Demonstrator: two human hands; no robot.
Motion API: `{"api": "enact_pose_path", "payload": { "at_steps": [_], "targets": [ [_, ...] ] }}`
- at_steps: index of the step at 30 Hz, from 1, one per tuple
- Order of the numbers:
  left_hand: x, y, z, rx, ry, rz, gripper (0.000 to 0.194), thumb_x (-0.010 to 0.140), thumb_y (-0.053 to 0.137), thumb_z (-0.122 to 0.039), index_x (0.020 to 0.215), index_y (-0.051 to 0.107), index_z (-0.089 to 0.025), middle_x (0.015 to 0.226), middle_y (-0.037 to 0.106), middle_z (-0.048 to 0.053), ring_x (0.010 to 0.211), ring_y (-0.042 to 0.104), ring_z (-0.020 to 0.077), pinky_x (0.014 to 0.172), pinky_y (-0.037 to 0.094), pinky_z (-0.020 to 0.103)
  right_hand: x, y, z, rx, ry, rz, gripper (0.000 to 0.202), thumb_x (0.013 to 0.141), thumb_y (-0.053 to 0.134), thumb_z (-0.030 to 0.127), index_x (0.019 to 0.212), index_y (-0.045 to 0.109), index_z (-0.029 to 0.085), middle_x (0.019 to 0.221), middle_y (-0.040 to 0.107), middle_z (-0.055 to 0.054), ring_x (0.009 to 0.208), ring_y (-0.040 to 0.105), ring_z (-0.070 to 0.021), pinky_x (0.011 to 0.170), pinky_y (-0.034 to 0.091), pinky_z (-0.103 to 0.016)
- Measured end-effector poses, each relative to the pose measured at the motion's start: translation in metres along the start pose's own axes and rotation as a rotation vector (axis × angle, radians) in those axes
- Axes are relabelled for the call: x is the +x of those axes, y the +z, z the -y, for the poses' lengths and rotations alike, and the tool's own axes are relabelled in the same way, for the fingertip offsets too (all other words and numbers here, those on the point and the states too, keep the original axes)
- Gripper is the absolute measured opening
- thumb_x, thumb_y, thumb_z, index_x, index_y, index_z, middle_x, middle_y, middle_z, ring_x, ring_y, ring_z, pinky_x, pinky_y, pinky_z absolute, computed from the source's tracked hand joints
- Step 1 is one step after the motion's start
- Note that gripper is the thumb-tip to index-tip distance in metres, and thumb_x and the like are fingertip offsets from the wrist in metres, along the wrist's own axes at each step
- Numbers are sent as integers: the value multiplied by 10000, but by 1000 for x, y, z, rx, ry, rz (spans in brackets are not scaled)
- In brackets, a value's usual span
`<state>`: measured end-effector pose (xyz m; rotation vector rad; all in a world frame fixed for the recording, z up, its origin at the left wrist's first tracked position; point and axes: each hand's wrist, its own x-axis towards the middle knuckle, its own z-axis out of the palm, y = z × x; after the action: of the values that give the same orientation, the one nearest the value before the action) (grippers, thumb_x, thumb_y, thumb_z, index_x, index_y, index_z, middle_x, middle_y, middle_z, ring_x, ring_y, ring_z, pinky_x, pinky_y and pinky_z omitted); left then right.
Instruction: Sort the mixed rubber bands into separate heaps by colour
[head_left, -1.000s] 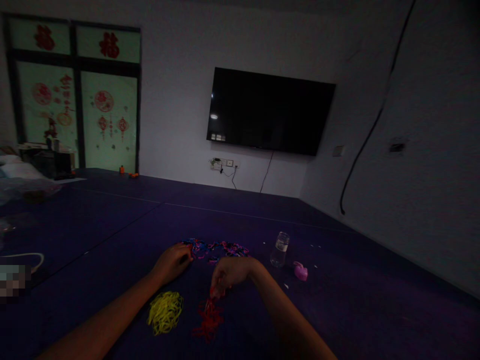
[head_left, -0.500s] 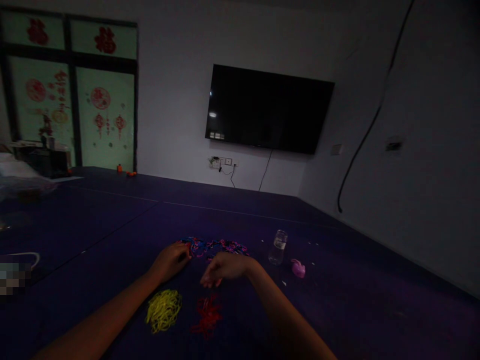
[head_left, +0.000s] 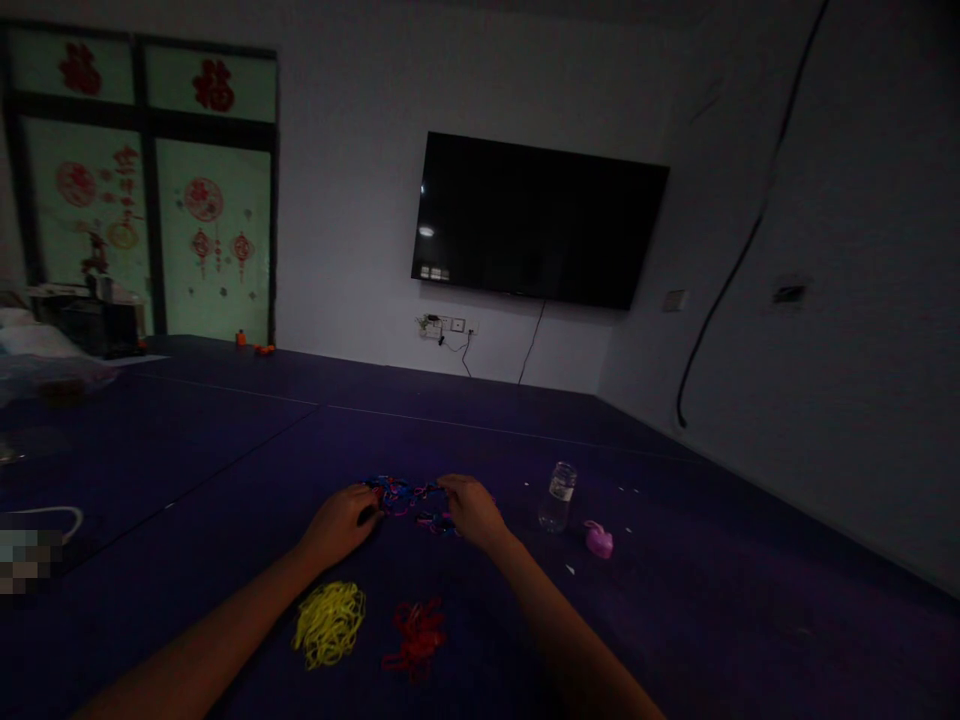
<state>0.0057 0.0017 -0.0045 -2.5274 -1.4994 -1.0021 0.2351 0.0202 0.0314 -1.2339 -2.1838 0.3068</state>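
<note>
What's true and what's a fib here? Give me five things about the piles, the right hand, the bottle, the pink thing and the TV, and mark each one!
1. The yellow pile is left of the red pile. True.
2. The right hand is on the red pile. False: its fingers are at the blue-and-pink pile.
3. The bottle stands upright. True.
4. The pink thing is between the hands. False: it's right of the bottle.
5. The TV is on the wall. True.

Very dim, greenish glow at glass panes (head_left: 214, 220), small glare on television (head_left: 540, 220), fine detail perhaps blurred.
</note>
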Motion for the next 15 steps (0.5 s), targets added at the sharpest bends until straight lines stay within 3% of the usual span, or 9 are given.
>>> {"api": "enact_pose_path", "payload": {
  "at_steps": [2,6,15],
  "targets": [
    [0,0,-1,0,-10,-9,142,814,493,-232,705,580,-205,780,639,35,790,597,188,709,441,288,-2,4,-12,-103,-19,-35,453,770,394,-11,1093,662,159,1164,641,-90,1115,551,-173,961,380,-278],
    [0,0,-2,-4,-36,-17,153,812,488,-232,691,579,-208,776,638,27,792,596,183,702,438,279,4,12,-28,-245,74,24,447,779,410,7,1106,653,191,1126,657,-88,1086,569,-180,930,389,-276],
    [1,2,-4,-21,-69,-26,144,800,496,-201,676,569,-207,781,643,38,788,604,197,697,437,289,42,22,-32,-356,198,23,246,761,519,85,833,737,175,902,711,-123,928,639,-226,789,441,-270]
  ]
}}
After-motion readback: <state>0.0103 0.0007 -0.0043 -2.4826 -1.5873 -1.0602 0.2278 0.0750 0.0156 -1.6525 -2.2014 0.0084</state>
